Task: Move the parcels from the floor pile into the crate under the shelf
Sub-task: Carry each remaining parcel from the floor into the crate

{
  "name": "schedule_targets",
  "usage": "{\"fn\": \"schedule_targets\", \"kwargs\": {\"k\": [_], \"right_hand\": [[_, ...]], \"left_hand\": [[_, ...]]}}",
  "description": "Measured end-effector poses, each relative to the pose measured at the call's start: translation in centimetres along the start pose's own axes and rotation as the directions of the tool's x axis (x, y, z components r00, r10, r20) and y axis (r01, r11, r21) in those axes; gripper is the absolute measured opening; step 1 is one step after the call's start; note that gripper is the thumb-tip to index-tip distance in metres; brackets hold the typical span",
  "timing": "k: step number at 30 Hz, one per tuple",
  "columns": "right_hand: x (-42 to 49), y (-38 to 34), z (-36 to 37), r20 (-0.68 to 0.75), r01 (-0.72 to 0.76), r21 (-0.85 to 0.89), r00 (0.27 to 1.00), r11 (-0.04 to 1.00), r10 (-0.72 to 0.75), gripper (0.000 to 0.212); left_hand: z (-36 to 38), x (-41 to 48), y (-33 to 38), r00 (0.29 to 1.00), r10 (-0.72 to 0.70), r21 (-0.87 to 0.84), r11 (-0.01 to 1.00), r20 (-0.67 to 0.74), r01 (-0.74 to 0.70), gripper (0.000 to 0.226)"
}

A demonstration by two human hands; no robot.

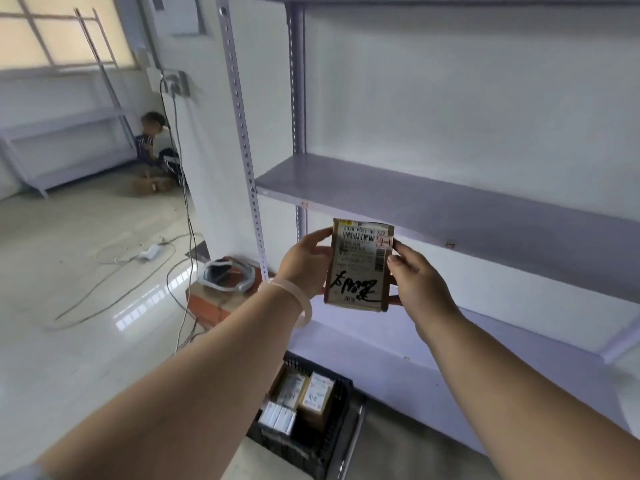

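Note:
I hold a small brown parcel [358, 266] upright in front of the shelf, its white label and black handwriting facing me. My left hand [303, 265] grips its left edge and my right hand [420, 282] grips its right edge. Far below, a black plastic crate [337, 431] sits on the floor by the shelf's lowest board, with several labelled parcels [317, 393] inside. The floor pile is out of view.
The grey metal shelf [450, 206] fills the right side, its perforated upright [242, 133] just left of my hands. An orange box [211, 303] with a white headset [225, 273] stands by the upright. Cables [138, 258] trail over the floor. A person [156, 140] sits far left.

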State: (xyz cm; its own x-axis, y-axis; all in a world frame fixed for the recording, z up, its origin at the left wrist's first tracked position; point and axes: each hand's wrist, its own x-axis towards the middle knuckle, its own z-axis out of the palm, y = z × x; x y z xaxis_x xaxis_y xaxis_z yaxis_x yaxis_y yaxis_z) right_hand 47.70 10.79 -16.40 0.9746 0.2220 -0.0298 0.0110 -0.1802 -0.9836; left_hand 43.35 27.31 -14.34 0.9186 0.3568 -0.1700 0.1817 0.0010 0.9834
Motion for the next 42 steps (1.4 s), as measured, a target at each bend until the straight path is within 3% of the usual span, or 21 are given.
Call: {"fn": "schedule_targets", "kwargs": {"k": [10, 17, 23, 28, 32, 36, 42], "right_hand": [[5.6, 6.0, 3.8, -0.018, -0.161, -0.010, 0.987, 0.987, 0.161, 0.038], [10.8, 10.8, 14.1, -0.089, -0.320, 0.026, 0.943, 0.947, 0.321, 0.037], [11.6, 18.3, 22.4, -0.113, -0.522, 0.007, 0.847, 0.853, 0.519, 0.036], [9.5, 26.5, 25.1, -0.145, -0.648, -0.082, 0.759, 0.757, 0.634, 0.046], [8.5, 32.8, 26.6, -0.093, -0.718, -0.129, 0.695, 0.683, 0.713, 0.047], [8.5, 41.1, 28.1, -0.075, -0.759, -0.144, 0.648, 0.635, 0.758, 0.049], [10.5, 54.0, 31.4, -0.032, -0.790, -0.052, 0.612, 0.610, 0.790, 0.052]], "left_hand": [[-1.8, 8.1, -5.8, 0.985, -0.131, 0.021, 0.991, 0.109, 0.129, 0.045], [-10.2, 17.5, -11.5, 0.934, -0.266, 0.113, 0.963, 0.237, 0.246, 0.045], [-16.0, 22.1, -21.7, 0.844, -0.452, 0.128, 0.892, 0.288, 0.434, 0.044], [-16.7, 22.0, -31.8, 0.746, -0.592, 0.162, 0.804, 0.305, 0.572, 0.047], [-16.7, 21.5, -39.0, 0.663, -0.692, 0.155, 0.716, 0.285, 0.680, 0.050], [-16.2, 22.3, -46.6, 0.640, -0.723, 0.163, 0.686, 0.259, 0.709, 0.050], [-15.2, 25.9, -59.2, 0.659, -0.719, 0.317, 0.692, 0.222, 0.648, 0.064]]}}
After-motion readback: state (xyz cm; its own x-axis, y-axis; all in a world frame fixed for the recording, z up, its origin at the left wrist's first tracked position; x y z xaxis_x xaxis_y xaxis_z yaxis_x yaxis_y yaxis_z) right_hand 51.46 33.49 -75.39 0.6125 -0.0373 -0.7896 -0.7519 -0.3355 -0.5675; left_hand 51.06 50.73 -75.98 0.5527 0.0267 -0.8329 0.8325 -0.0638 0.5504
